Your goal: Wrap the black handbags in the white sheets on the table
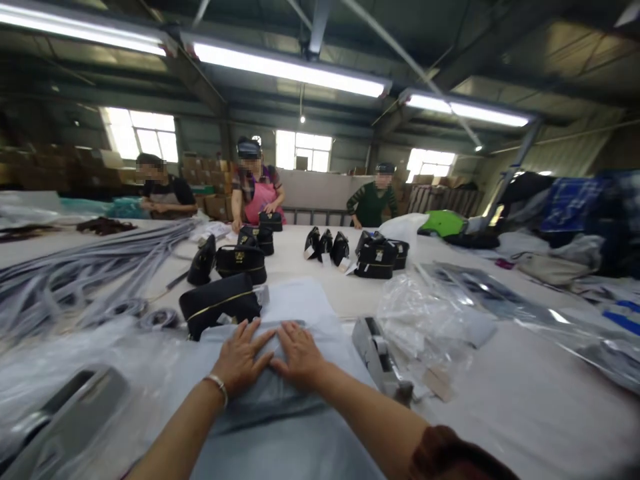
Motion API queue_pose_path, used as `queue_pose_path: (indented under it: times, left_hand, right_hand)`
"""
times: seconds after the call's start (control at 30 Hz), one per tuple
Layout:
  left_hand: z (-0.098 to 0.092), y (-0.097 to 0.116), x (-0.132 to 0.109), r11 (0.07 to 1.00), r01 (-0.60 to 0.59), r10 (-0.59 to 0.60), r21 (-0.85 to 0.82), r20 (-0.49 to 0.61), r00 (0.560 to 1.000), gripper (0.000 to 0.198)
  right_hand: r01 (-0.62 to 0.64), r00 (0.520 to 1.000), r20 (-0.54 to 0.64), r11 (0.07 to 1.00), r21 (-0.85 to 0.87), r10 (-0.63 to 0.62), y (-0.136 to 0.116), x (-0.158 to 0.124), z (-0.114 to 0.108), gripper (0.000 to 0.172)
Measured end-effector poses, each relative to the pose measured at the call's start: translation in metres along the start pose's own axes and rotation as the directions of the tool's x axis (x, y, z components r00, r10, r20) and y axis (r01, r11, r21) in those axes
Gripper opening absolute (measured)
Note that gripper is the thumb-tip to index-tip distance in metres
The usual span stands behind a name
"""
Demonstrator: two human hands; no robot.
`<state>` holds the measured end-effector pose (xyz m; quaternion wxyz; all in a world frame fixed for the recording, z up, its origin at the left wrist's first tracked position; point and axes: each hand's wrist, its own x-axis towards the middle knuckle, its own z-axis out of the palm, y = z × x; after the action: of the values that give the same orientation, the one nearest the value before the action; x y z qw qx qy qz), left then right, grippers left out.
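Note:
A grey-blue wrapped bundle (270, 407) lies on pale sheets in front of me. My left hand (243, 357) rests flat on its upper part, fingers spread, with a bracelet at the wrist. Beside it, my right hand (299, 353) also presses flat on the bundle, fingers apart, the two thumbs almost meeting. Just beyond my left hand lies a black bag (220, 303) with a gold zip. A grey tape dispenser (375, 353) stands to the right of my right hand.
Another dispenser (70, 420) sits at the near left. More black bags (240, 263) (376, 259) stand farther back. Clear plastic (425, 320) lies right, grey strips (100, 267) left. Three people are across the table (295, 257).

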<state>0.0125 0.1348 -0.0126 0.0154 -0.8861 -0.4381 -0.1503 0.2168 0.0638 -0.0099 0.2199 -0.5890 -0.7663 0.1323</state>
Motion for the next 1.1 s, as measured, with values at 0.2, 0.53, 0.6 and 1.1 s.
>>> queue_pose_path:
  times: [0.2, 0.53, 0.6, 1.1]
  left_hand:
    - [0.011, -0.011, 0.002, 1.0, 0.004, -0.004, 0.021, -0.015, 1.0, 0.055]
    - [0.01, -0.011, 0.003, 1.0, -0.029, 0.029, 0.005, -0.015, 0.999, 0.057]
    - [0.007, -0.008, 0.004, 0.999, -0.043, 0.043, -0.006, -0.007, 0.999, 0.058]
    - [0.012, -0.008, 0.007, 0.995, -0.103, 0.103, 0.003, -0.018, 0.994, 0.06]
  right_hand:
    - [-0.007, 1.0, -0.011, 0.998, 0.059, 0.008, 0.003, -0.004, -0.008, 0.07]
    - [0.006, 0.947, -0.32, 1.0, -0.018, -0.012, 0.033, -0.093, -0.09, 0.046]
    - [-0.138, 0.897, -0.413, 0.987, 0.077, 0.158, 0.06, -0.114, -0.124, 0.041]
    - [-0.618, 0.597, -0.026, 0.48, 0.622, 0.802, 0.134, -0.192, -0.108, 0.027]
